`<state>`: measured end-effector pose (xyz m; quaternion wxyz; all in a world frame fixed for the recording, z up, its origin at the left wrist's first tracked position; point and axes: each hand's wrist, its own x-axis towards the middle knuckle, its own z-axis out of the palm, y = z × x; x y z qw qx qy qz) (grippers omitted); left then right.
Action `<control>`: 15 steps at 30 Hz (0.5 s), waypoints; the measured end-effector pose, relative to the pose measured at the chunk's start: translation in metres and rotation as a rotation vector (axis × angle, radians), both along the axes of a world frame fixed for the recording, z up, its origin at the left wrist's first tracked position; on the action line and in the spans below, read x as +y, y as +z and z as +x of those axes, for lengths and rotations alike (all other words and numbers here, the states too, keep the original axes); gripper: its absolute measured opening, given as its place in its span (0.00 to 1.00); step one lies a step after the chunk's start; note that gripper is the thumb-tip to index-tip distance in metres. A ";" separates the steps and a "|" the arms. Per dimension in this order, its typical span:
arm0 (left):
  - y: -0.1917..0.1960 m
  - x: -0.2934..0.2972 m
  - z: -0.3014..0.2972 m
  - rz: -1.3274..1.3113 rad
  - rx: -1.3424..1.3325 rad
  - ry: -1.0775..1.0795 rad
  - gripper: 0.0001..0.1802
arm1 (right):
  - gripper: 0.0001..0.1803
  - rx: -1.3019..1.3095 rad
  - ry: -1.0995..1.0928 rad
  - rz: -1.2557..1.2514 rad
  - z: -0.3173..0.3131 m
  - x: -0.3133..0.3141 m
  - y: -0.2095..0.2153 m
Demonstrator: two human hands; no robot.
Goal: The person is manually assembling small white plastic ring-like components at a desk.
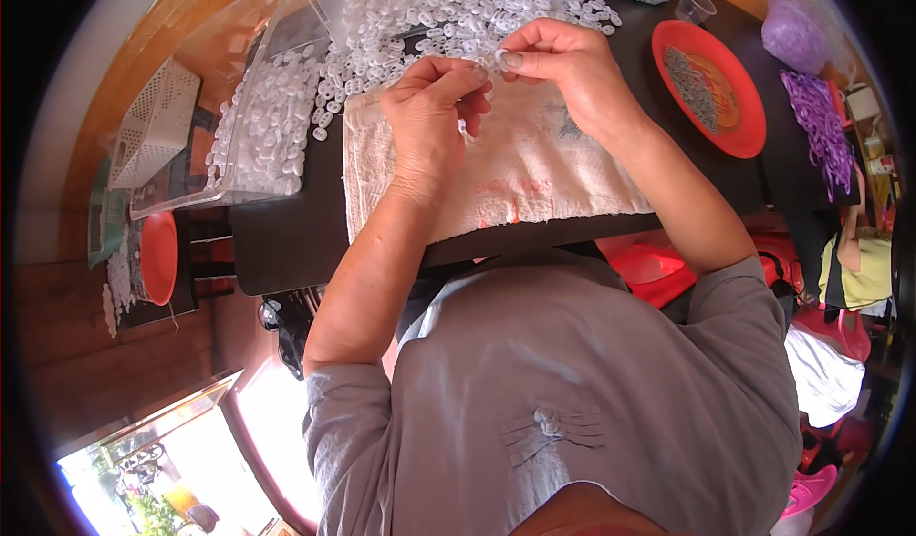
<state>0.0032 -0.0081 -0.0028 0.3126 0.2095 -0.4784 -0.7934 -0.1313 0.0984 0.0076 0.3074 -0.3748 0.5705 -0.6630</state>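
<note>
Both my hands meet above a cream towel [534,183] on the dark table, fingertips almost touching. Thumb and forefinger of my right hand [572,69] pinch a small white oval plastic piece [500,59]. My left hand [429,107] is closed, its thumb pressed to the forefinger; what lies between those tips is too small to make out. Another small white piece [463,127] shows at the curled lower fingers of the left hand. Just beyond the hands spreads a heap of similar white oval pieces [429,2]. Several thin grey metal pieces [570,121] lie on the towel beside my right wrist.
A clear plastic bin [191,199] with more white pieces stands at the left. To the right is a red plate [749,126] of thin metal pieces, with a clear cup [695,6], a purple bundle [797,32] and purple strips [819,131]. Another person [859,264] is at far right.
</note>
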 end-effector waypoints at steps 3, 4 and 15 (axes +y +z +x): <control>-0.001 0.001 0.000 0.022 0.008 0.022 0.04 | 0.07 0.007 0.005 -0.009 0.001 0.000 0.001; -0.001 0.001 0.000 0.017 0.013 0.023 0.04 | 0.07 0.006 0.005 -0.007 0.001 0.000 0.001; -0.002 0.006 0.000 -0.030 0.046 0.025 0.03 | 0.07 -0.001 0.026 -0.016 0.000 -0.001 -0.001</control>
